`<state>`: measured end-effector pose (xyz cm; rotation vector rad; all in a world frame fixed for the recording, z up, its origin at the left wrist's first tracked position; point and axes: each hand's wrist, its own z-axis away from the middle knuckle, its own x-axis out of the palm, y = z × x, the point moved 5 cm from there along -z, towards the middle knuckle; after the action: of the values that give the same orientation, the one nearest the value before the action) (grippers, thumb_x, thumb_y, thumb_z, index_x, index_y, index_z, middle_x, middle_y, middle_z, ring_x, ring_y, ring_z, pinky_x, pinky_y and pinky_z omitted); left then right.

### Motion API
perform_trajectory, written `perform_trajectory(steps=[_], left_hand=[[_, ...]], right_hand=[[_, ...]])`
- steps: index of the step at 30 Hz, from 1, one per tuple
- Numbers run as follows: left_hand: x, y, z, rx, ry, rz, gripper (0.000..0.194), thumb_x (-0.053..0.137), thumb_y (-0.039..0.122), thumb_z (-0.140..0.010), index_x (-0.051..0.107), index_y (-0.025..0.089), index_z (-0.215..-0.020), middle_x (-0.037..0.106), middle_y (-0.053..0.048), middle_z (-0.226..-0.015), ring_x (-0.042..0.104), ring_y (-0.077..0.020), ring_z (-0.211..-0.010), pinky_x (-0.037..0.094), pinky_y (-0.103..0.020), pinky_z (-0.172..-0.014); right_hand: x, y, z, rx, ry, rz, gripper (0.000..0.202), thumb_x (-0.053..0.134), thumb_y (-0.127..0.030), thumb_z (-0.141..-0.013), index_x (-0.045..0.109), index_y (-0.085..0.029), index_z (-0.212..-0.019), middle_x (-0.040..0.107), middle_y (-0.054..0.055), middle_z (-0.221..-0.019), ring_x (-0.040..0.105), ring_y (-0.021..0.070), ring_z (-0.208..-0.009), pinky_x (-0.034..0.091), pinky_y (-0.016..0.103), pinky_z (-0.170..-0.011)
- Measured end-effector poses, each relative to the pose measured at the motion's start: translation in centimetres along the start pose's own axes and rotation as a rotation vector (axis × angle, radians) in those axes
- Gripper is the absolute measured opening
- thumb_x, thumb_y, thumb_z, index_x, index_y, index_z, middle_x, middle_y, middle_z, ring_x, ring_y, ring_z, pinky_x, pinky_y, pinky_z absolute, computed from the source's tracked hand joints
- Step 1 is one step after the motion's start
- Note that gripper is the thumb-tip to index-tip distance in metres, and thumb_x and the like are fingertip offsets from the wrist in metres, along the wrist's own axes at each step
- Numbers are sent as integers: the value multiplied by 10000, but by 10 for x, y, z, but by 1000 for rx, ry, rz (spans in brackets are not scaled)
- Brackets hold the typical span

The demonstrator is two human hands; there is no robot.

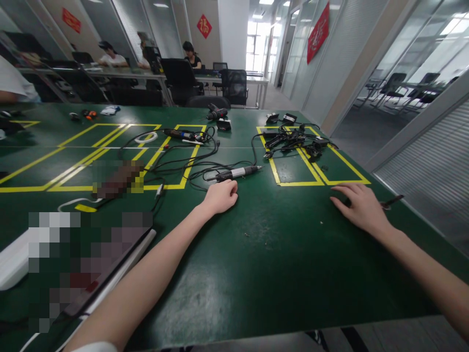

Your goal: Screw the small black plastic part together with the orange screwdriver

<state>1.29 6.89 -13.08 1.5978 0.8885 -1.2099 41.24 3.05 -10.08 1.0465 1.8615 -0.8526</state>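
Note:
My left hand [222, 196] rests on the green table in a loose fist, with no object showing in it. Just beyond its knuckles lies an electric screwdriver [242, 172], grey and black with a black cord; I cannot tell whether the hand touches it. Over on the right, my right hand [361, 206] is low at the tabletop, its thumb apart from its stretched fingers and nothing visible in its grasp. A thin dark tool [394, 201] sticks out from behind that hand, partly hidden by it.
Yellow tape [300, 184] marks boxes on the green table [278, 274]. A pile of black cables and adapters [293, 139] lies back right. Another corded screwdriver [179, 134] and a cordless drill [217, 113] are farther back. Blurred items stand left. People sit beyond.

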Motion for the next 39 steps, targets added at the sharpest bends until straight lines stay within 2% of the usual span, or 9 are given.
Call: perform_trajectory(steps=[3, 5, 7, 9, 12, 20, 23, 32, 39], left_hand=[[0, 0, 0, -1, 6, -4, 57, 519, 214, -872, 571, 218, -850, 689, -38, -967, 643, -220, -829, 377, -308, -657], [0, 0, 0, -3, 10, -6, 56, 524, 214, -871, 577, 217, -852, 692, -40, -967, 645, -220, -829, 382, -310, -662], [1, 0, 0, -3, 13, -8, 58, 527, 216, -871, 583, 217, -857, 693, -40, -964, 646, -218, -831, 387, -311, -666], [1, 0, 0, -2, 16, -9, 65, 526, 216, -873, 590, 219, -865, 692, -39, -961, 646, -218, -832, 393, -313, -670], [1, 0, 0, -2, 19, -8, 81, 522, 216, -874, 603, 224, -877, 689, -40, -962, 646, -221, -833, 407, -319, -687], [2, -1, 0, -2, 17, 6, 87, 519, 222, -867, 605, 223, -865, 688, -40, -971, 644, -225, -824, 407, -322, -687], [1, 0, 0, -1, 15, 8, 79, 515, 225, -867, 593, 220, -852, 689, -40, -966, 641, -223, -815, 397, -318, -670], [0, 0, 0, 6, 11, 7, 60, 519, 218, -861, 576, 216, -845, 684, -43, -951, 636, -223, -812, 386, -314, -659], [1, 0, 0, 2, 15, -1, 59, 517, 223, -859, 573, 217, -842, 681, -39, -942, 632, -220, -808, 363, -311, -641]], right_hand=[[17, -87, -10, -159, -98, -114, 244, 561, -401, -986, 671, -282, -1168, 691, 103, -1230, 638, 310, -1163, 522, 481, -1019], [38, -161, -10, -415, -289, -328, 264, 565, -313, -996, 644, -260, -1243, 669, 99, -1298, 612, 268, -1204, 523, 433, -1026], [54, -221, -9, -610, -333, -438, 271, 593, -281, -977, 647, -208, -1232, 676, 114, -1268, 620, 257, -1152, 529, 421, -988], [68, -259, -9, -717, -345, -418, 226, 595, -271, -969, 662, -179, -1164, 684, 128, -1238, 612, 270, -1121, 531, 429, -930], [81, -273, -11, -722, -347, -350, 132, 561, -222, -972, 680, -179, -1009, 710, 114, -1087, 618, 253, -983, 529, 399, -827], [61, -201, 0, -594, -346, -390, 305, 413, -237, -1053, 718, -226, -1052, 718, 103, -1032, 660, 259, -933, 600, 420, -784], [48, -150, 11, -430, -324, -394, 254, 483, -292, -1020, 730, -322, -1069, 730, 74, -1047, 683, 299, -941, 623, 490, -789], [7, 10, 49, -92, -189, -41, 256, 496, -326, -1000, 736, -244, -1033, 723, 170, -1088, 707, 330, -990, 591, 492, -901], [-2, 65, 65, -67, -123, 133, 355, 439, -390, -1013, 700, -172, -1110, 725, 150, -1126, 717, 321, -1001, 600, 475, -860]])
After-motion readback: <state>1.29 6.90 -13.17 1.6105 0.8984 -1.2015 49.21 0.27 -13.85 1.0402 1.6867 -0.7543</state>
